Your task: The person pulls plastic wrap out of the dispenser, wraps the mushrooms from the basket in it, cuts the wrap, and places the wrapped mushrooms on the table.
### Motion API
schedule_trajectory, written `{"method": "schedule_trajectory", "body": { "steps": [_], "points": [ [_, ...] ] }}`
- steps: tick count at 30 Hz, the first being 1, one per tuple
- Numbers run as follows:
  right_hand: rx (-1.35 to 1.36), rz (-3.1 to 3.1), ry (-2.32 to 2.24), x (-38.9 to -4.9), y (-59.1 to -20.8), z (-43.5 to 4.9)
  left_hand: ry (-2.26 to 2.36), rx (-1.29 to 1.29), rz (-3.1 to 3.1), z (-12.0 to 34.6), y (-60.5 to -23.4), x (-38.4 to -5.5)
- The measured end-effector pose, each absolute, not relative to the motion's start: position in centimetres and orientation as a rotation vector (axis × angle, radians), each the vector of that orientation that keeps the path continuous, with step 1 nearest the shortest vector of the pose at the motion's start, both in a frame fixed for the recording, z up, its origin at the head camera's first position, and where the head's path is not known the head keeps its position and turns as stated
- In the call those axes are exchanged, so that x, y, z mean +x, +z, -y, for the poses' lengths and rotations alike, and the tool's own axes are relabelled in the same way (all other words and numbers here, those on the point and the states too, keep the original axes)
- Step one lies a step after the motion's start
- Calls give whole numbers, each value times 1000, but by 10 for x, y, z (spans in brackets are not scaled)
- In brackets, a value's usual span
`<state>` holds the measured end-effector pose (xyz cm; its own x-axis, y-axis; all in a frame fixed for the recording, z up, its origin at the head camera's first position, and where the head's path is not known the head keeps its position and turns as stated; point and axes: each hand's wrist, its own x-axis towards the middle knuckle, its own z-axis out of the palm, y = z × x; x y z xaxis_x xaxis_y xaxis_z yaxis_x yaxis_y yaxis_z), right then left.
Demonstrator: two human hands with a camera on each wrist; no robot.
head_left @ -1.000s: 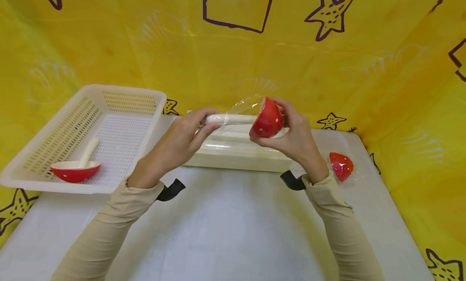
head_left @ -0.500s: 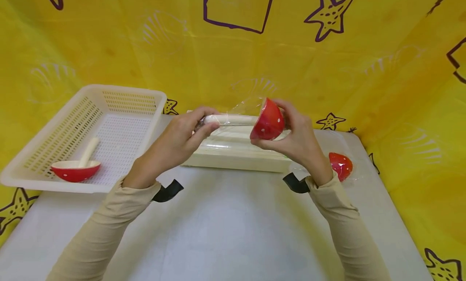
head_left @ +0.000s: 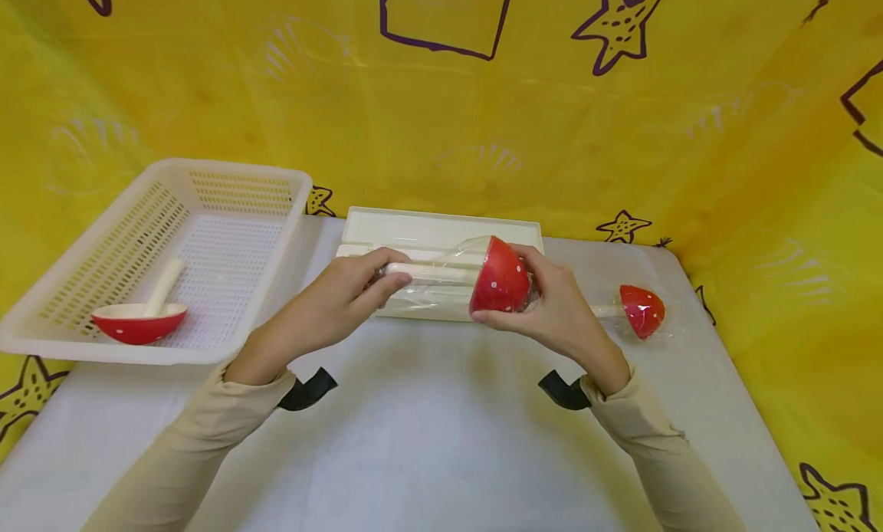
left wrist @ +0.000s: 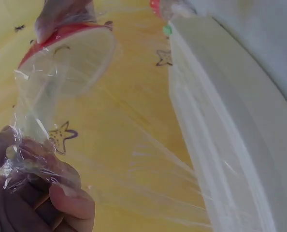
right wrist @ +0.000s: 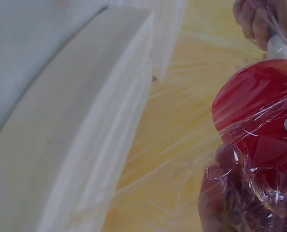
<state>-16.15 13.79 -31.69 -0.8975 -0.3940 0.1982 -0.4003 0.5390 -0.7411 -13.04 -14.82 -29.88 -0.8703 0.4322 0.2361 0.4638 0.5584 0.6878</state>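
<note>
Both hands hold a mushroom-style ladle with a red, white-dotted bowl [head_left: 502, 277] and a white handle [head_left: 438, 273], level in front of a cream cling film dispenser [head_left: 448, 229]. My left hand [head_left: 345, 290] pinches the handle's end, where clear film [left wrist: 25, 164] is bunched round it. Cupped round the back of the bowl, my right hand [head_left: 555, 298] holds it with the thumb below. Film wraps the bowl's outside [right wrist: 259, 150] in the right wrist view. From the left wrist side, the bowl's pale inside [left wrist: 85, 60] shows behind film.
A white perforated basket [head_left: 297, 187] stands on the left with an unwrapped red ladle [head_left: 141, 325] in it. To the right, another red ladle [head_left: 643, 311] lies in clear film on the white-covered table [head_left: 428, 440]. A yellow patterned curtain [head_left: 414, 103] rises behind.
Both hands have come down toward me with the ladle, lower in the head view. More of the dispenser's back part now shows above them. The hold on the ladle is the same.
</note>
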Motion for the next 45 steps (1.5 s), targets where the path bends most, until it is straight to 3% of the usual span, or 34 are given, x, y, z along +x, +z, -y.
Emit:
{"method": "schedule_trajectory", "body": {
  "steps": [14, 29, 36, 45],
  "points": [
    [608, 2906, 1439, -132, -370, -144, -1330, -803, 2918, 152, -353, -115],
    [801, 2902, 1269, -120, -416, -145, -1243, -938, 3066, 162, -403, -116],
    [867, 2894, 1300, -123, -435, -150, -1065, -877, 3129, 158, -424, -121],
    [691, 2996, 1326, -128, -444, -151, -946, -793, 3156, 151, -432, -123]
  ]
}}
